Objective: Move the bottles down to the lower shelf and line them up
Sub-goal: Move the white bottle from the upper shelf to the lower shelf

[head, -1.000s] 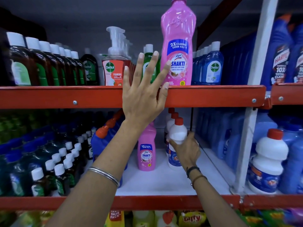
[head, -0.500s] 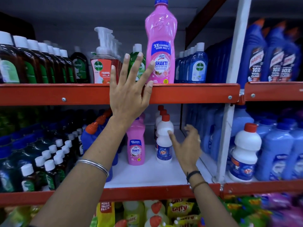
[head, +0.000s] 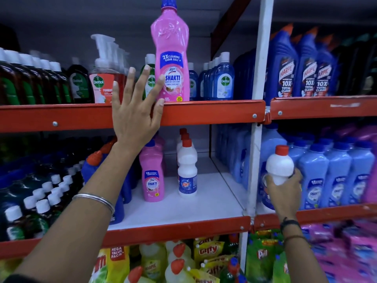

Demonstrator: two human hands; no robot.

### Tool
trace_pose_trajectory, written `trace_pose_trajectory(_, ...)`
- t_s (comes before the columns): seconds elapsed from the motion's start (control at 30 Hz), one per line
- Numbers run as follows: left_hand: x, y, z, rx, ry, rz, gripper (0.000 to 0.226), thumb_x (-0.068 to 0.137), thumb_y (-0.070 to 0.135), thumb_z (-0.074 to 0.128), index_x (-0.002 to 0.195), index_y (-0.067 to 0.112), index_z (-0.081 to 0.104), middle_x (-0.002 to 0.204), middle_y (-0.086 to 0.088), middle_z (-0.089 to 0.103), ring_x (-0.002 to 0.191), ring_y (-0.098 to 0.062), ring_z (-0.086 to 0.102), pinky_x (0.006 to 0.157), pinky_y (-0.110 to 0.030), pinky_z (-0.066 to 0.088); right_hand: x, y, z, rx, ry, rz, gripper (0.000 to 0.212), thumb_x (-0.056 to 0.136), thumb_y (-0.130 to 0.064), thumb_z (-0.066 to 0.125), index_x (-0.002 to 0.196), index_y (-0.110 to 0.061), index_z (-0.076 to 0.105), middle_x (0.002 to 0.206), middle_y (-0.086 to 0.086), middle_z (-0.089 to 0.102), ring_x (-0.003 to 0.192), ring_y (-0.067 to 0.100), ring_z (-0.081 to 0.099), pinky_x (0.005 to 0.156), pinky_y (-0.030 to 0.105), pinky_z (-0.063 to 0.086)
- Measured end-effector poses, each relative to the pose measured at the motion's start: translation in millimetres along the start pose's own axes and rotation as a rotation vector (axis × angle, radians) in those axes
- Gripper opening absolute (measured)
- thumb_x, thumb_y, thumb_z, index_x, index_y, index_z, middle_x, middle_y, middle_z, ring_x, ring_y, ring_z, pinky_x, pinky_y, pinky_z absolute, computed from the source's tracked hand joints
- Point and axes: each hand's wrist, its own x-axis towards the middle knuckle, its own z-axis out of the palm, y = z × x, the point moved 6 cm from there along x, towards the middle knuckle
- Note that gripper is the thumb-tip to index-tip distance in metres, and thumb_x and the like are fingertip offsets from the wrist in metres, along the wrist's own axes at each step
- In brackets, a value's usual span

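Now the left hand (head: 133,121) is raised in front of the red edge of the upper shelf (head: 214,113), just left of the tall pink bottle (head: 171,58) that stands upright at the front of that shelf. Its fingers (head: 146,78) are spread wide and hold nothing; two fingertips look to be touching, or almost touching, the bottle's left side, but they are not closed around it.

The right hand (head: 283,188) is lower and well to the right, past the white post (head: 258,139), in the next bay. Its fingers are wrapped around the lower body of a white bottle (head: 279,166) with a red cap, which stands upright in front of the pale blue bottles (head: 334,176).

On the lower shelf (head: 204,203) a small pink bottle (head: 153,176) and a row of white bottles (head: 186,166) stand already near the front (much of the shelf board to their right is bare).

I judge that the step in hand is the reach for the tall pink bottle. The next move calls for closing the left fingers around its body, lifting it clear of the shelf lip without tipping the Dettol bottles (head: 150,82) beside it, then setting it down next to the small pink one. It is tall, so it may need some tilt to pass under the upper shelf.
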Motion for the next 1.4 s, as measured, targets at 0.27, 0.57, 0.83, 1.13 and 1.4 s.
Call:
trace_pose_trajectory(0.27, -0.4, -1.0, 1.1, -0.006, 0.019, 0.002, 0.045, 0.104, 0.043, 0.031, 0.148, 0.032, 0.031, 0.156, -0.003, 0.033, 0.146, -0.026, 0.022, 0.116, -0.052, 0.014, 5.2, -19.6, -32.3, -0.074, -0.019, -0.179, 0.072, 0.064, -0.036, 0.082, 0.121, -0.012, 0.046, 0.113, 0.020, 0.064, 0.097, 0.042, 0.060, 0.072, 0.046, 0.048)
trace_pose_trajectory(0.57, 0.4, -1.0, 0.2, -0.008, 0.017, -0.004, 0.046, 0.104, 0.044, 0.029, 0.148, 0.031, 0.032, 0.157, -0.003, 0.032, 0.147, -0.027, 0.021, 0.117, -0.050, 0.012, -40.6, -94.2, -60.1, 0.048, 0.064, -0.248, 0.071, 0.053, -0.058, 0.078, 0.108, -0.027, 0.046, 0.098, 0.003, 0.070, 0.083, 0.028, 0.065, 0.062, 0.031, 0.037)
trace_pose_trajectory(0.83, 0.8, -0.8, -1.7, -0.005, 0.012, -0.006, 0.046, 0.103, 0.042, 0.032, 0.147, 0.030, 0.034, 0.156, -0.004, 0.033, 0.146, -0.027, 0.023, 0.116, -0.053, 0.016, -102.7, -123.5, 31.2, 0.145, -0.265, -0.269, 0.072, 0.052, -0.057, 0.078, 0.111, -0.028, 0.047, 0.095, -0.008, 0.062, 0.080, 0.016, 0.058, 0.057, 0.027, 0.040)
trace_pose_trajectory(1.13, 1.4, -0.9, 0.8, 0.000, 0.023, 0.006, 0.047, 0.102, 0.043, 0.034, 0.146, 0.029, 0.036, 0.154, -0.004, 0.036, 0.145, -0.028, 0.026, 0.115, -0.054, 0.021, -130.4, -107.0, 105.7, 0.120, -0.367, -0.188, 0.075, 0.054, -0.053, 0.079, 0.115, -0.025, 0.045, 0.109, 0.002, 0.067, 0.092, 0.024, 0.063, 0.063, 0.027, 0.037)
trace_pose_trajectory(1.4, 1.9, -0.4, 0.8, -0.003, 0.029, 0.010, 0.046, 0.101, 0.042, 0.035, 0.145, 0.029, 0.038, 0.153, -0.004, 0.038, 0.145, -0.028, 0.027, 0.113, -0.056, 0.025, -132.0, -107.6, 117.1, 0.071, -0.344, -0.228, 0.073, 0.056, -0.056, 0.077, 0.113, -0.024, 0.046, 0.105, 0.003, 0.068, 0.091, 0.026, 0.063, 0.062, 0.027, 0.036)
